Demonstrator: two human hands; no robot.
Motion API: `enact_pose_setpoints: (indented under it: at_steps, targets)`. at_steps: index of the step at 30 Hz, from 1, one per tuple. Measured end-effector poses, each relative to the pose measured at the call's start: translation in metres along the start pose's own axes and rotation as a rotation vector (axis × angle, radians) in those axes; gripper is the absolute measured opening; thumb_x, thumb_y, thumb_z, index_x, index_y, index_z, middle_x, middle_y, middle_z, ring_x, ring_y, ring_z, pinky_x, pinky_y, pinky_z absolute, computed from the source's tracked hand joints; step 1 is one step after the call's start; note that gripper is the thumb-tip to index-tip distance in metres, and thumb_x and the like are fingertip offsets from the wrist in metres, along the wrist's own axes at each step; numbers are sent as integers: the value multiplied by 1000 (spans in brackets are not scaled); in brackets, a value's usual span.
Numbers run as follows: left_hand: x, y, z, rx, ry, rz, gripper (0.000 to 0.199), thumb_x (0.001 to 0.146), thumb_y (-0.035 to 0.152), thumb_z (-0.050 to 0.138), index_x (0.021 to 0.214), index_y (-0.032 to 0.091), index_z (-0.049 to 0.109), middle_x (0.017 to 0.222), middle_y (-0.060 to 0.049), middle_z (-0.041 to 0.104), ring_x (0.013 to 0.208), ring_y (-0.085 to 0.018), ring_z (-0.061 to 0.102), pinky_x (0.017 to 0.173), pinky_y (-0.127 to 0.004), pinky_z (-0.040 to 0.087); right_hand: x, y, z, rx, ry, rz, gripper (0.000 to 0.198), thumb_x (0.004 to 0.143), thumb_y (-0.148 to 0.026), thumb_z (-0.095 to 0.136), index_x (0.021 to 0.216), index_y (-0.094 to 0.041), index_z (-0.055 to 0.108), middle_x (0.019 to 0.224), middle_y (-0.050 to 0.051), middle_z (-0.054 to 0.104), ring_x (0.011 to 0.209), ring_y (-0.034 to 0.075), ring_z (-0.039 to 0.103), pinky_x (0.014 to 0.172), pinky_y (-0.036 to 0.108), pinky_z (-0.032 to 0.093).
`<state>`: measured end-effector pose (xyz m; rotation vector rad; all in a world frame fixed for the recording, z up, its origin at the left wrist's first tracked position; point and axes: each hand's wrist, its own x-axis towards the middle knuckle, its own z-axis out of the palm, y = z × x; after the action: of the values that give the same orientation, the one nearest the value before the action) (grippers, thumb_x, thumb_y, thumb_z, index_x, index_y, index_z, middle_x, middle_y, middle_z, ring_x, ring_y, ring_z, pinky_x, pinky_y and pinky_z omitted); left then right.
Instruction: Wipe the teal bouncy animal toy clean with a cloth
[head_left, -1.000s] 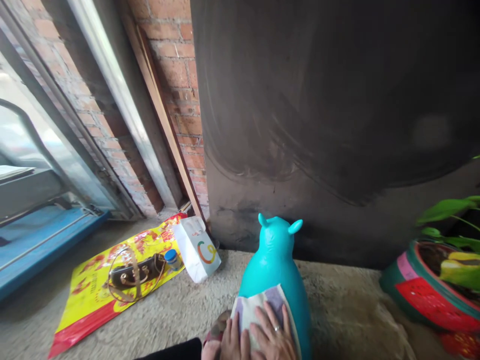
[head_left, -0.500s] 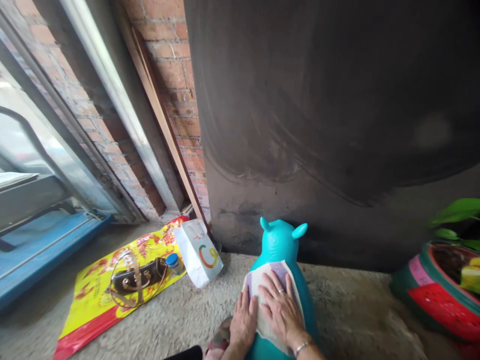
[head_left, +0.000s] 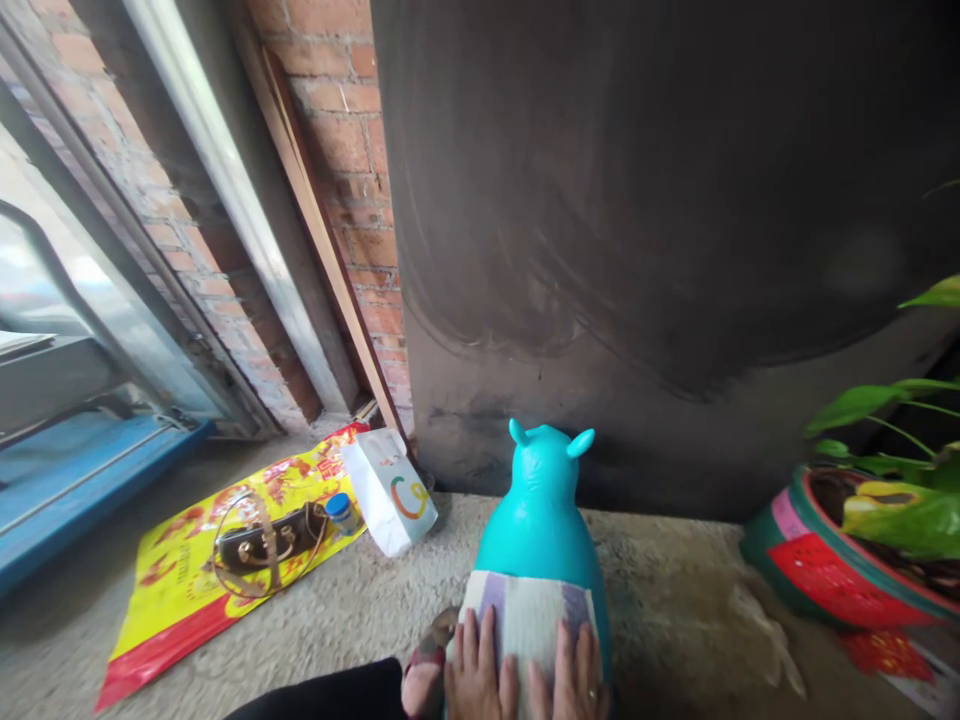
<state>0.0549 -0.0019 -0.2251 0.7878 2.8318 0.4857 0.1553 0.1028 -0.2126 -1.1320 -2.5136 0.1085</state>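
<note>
A turquoise inflatable animal toy (head_left: 544, 530) with two small ears stands in front of the dark panel. Across its back lies a whitish cloth (head_left: 521, 605) with purple stripes. My left hand (head_left: 480, 675) rests flat on the cloth's left part, fingers stretched toward the toy's head. On the right part, my right hand (head_left: 568, 680) also lies flat with its fingers out, a ring on one finger. Both palms are partly cut off by the bottom edge of the view.
Left on the concrete floor, a yellow and red bag (head_left: 165, 600) lies under a small handbag (head_left: 270, 545) and a blue-lidded jar (head_left: 339, 512). A white paper bag (head_left: 390, 490) stands beside them. A potted plant (head_left: 787, 560) is at right. A foot (head_left: 431, 660) shows beside the toy.
Both hands and the cloth have slid back along the toy, toward me, uncovering its upper back. My right hand has moved lower, level with the left. The view has shifted slightly right.
</note>
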Motion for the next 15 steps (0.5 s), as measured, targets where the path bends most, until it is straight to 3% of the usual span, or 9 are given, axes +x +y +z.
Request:
enact_pose_setpoints:
  at_steps: [2, 10, 15]
  targets:
    - [5, 7, -8, 17, -38, -16, 58, 89, 40, 43, 144, 23, 41, 153, -8, 35, 141, -32, 36, 115, -50, 36, 13, -11, -2, 37, -10, 66, 67, 90, -52, 37, 141, -8, 45, 148, 28, 34, 137, 47, 33, 94, 69, 40]
    - [55, 71, -72, -8, -125, -141, 58, 97, 39, 30, 152, 22, 22, 159, -12, 25, 146, -30, 25, 113, -50, 34, 106, -24, -20, 57, -132, 4, 66, 93, -44, 29, 146, -5, 34, 157, 24, 16, 145, 40, 14, 108, 67, 26]
    - [73, 86, -83, -41, -175, -165, 59, 98, 42, 26, 153, 24, 16, 161, -11, 20, 147, -32, 21, 112, -58, 32, 136, -25, -23, 61, -197, 6, 66, 93, -42, 34, 148, -7, 30, 158, 21, 12, 147, 35, 11, 114, 59, 23]
